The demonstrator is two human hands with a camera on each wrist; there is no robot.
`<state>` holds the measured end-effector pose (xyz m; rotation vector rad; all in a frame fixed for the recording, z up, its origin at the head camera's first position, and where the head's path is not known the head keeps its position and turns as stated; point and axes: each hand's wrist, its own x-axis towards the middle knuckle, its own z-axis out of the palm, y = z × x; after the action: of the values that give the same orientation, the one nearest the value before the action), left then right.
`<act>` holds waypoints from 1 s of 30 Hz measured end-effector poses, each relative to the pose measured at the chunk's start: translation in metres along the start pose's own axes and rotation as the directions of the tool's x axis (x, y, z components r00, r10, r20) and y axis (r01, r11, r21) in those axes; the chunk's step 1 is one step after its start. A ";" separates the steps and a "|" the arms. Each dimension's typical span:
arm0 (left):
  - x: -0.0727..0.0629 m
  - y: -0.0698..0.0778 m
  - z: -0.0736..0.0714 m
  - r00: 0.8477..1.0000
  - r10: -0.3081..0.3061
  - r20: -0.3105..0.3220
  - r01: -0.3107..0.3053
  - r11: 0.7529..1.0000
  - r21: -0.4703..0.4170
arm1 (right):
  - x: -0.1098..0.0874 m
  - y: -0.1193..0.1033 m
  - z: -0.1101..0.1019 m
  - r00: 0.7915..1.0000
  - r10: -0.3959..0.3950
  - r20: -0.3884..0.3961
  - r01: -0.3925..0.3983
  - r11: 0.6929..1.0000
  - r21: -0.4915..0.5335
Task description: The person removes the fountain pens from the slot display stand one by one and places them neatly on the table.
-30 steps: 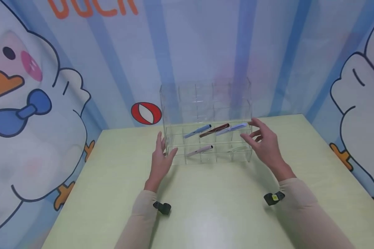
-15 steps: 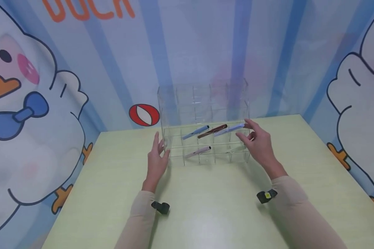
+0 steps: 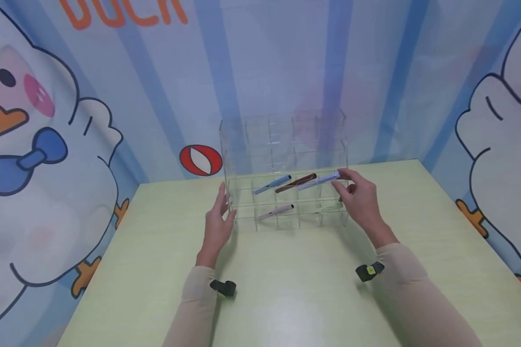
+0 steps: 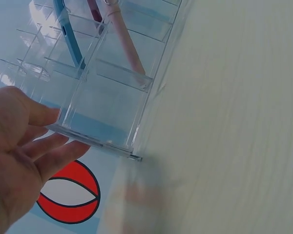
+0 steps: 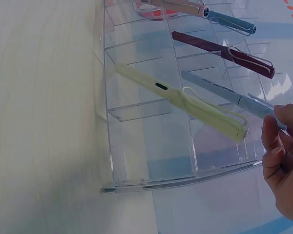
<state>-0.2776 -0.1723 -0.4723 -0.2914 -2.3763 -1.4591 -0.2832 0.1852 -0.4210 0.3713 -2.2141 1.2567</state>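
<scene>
Nearest, two beige sleeves (image 3: pixel 421 279) wearing small black wrist cameras (image 3: pixel 369 271) stretch over the pale table (image 3: pixel 282 299). The left hand (image 3: pixel 217 231) grips the side wall of a clear stand (image 4: pixel 102 142), thumb on one face and fingers on the other. The right hand (image 3: pixel 363 200) pinches the capped end of a lavender pen (image 3: pixel 319 181) narrowly between thumb and fingers. That pen slants in the right part of the upper of the two rows holding pens, with its tip end down and to the left. It looks light, stiff and rather smooth, so its capped end, which stands out toward the hand, seems a good place to hold it; squeezing the clip could make it twist. The stand looks rigid but thin-walled, probably slippery and apt to crack if knocked; the side walls seem the safest hold. In its lower front row lie a pink pen (image 3: pixel 278 211) and a pale green pen (image 5: pixel 205 114); behind, left of the lavender one, a dark red pen (image 5: pixel 205 43) and a blue pen (image 3: pixel 273 184). Beyond hangs a striped backdrop (image 3: pixel 278 62) with a printed red ball (image 3: pixel 201 160).
</scene>
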 end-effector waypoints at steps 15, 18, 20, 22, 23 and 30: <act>-0.003 0.000 -0.005 1.000 0.000 0.027 -0.002 0.995 0.103 | 0.002 -0.003 0.010 1.000 -0.003 0.006 0.003 1.000 0.003; -0.003 0.000 -0.005 1.000 0.015 0.025 -0.018 0.994 0.111 | 0.004 -0.003 0.010 1.000 -0.003 0.002 0.003 1.000 0.001; -0.002 0.001 -0.005 0.999 0.026 0.024 -0.028 0.993 0.114 | 0.005 -0.003 0.010 1.000 -0.004 -0.003 0.004 1.000 -0.007; -0.002 0.001 -0.004 0.999 0.039 0.026 -0.041 0.992 0.117 | 0.005 -0.002 0.010 1.000 -0.001 -0.006 0.001 1.000 -0.018; -0.002 0.001 -0.004 0.999 0.042 0.026 -0.045 0.992 0.117 | 0.005 -0.002 0.010 1.000 0.002 -0.008 -0.002 1.000 -0.022; -0.001 -0.001 -0.003 0.998 0.055 0.030 -0.058 0.991 0.119 | 0.005 0.000 0.010 0.999 0.032 -0.022 -0.032 0.999 -0.030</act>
<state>-0.2765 -0.1748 -0.4721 -0.3471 -2.4443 -1.2892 -0.2902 0.1770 -0.4222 0.3107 -2.2264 1.2371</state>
